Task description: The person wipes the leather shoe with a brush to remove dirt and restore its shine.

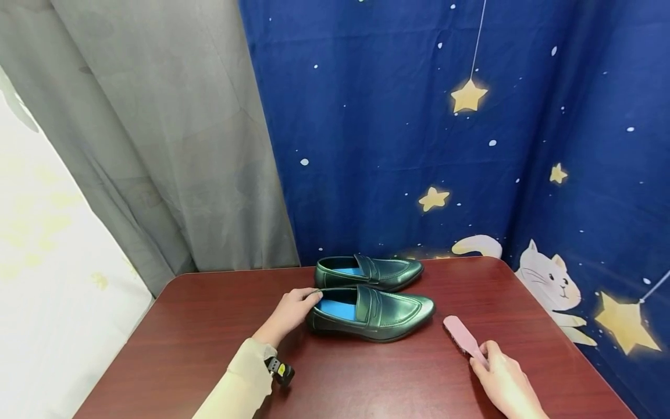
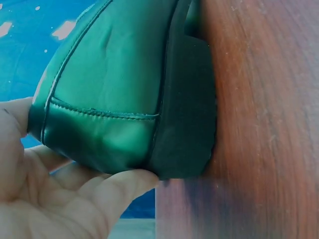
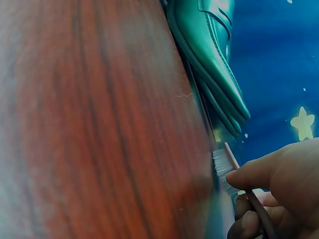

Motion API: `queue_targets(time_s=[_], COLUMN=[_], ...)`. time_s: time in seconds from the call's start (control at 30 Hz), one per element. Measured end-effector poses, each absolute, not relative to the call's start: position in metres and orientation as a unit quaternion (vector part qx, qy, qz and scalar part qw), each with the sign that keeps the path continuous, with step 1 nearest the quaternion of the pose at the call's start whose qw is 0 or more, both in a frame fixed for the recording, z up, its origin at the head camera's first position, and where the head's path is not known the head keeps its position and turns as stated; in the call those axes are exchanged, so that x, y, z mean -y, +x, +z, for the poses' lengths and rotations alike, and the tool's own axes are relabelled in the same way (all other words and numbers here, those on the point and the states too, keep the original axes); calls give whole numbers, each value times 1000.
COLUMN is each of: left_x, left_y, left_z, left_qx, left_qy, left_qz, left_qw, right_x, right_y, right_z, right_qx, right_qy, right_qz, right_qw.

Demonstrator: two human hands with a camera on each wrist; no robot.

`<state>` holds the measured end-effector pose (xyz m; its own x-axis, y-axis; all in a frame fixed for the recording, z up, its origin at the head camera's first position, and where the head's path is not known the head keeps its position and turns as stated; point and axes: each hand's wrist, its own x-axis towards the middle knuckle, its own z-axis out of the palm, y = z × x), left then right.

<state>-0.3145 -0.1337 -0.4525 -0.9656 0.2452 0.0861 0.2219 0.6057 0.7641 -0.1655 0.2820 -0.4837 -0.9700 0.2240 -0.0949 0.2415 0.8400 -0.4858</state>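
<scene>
Two dark green loafers with blue insoles lie one behind the other, toes to the right. My left hand [image 1: 293, 311] grips the near loafer [image 1: 400, 314] at its heel, with a finger over the collar. Up close in the left wrist view, fingers curl round the loafer's heel [image 2: 104, 89]. The far loafer [image 1: 395, 269] is partly hidden behind the near one. To the right of the toes, my right hand [image 1: 505, 378] holds a pink brush [image 1: 462, 334] by its handle. White bristles [image 3: 222, 167] show in the right wrist view, apart from the shoes.
Both shoes stand on a reddish-brown wooden table [image 1: 220, 314], the far one close to its back edge. Behind hang a grey curtain [image 1: 183, 145] and a blue curtain [image 1: 366, 128] with stars and a white cat.
</scene>
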Motion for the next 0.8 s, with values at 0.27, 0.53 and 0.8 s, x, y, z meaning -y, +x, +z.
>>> queue_targets(time_s=[0.27, 0.53, 0.8], left_x=[135, 148, 169], left_y=[-320, -316, -279], left_z=[-455, -458, -450], left_qx=[-869, -874, -909], left_qy=[57, 52, 97], left_qz=[490, 483, 403], left_qw=[40, 34, -34], right_x=[-275, -271, -273], right_y=[-167, -169, -170], right_z=[-485, -485, -484], right_qx=[-961, -972, -979], right_qy=[128, 106, 96], right_qz=[-241, -209, -178], right_qw=[36, 7, -10])
